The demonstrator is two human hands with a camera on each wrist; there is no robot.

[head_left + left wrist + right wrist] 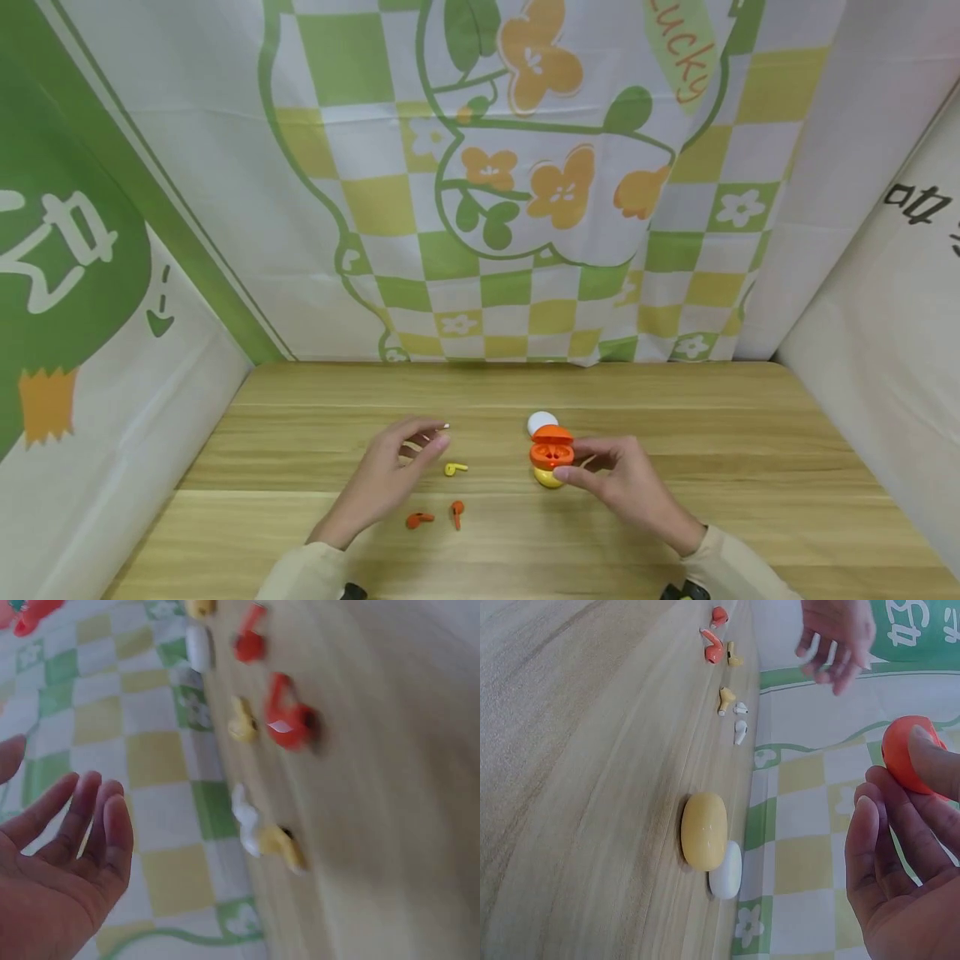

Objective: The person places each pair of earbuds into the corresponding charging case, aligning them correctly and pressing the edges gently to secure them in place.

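Note:
My right hand point(622, 479) holds an orange earbud case point(552, 456) between thumb and fingers, raised over the table with its lid up. Two small hollows show inside it. Behind and below it lie a yellow case point(704, 831) and a white case point(726, 870), side by side on the wood. My left hand point(64, 877) hovers above the table, fingers loosely bent and nothing in them. Near it rest two orange earbuds point(419, 520), yellow earbuds point(726, 700) and white earbuds point(740, 732). In the head view the left hand hides part of these.
The wooden table point(750, 467) meets a patterned cloth point(480, 292) at its back edge. Cloth side walls point(885, 317) stand at left and right.

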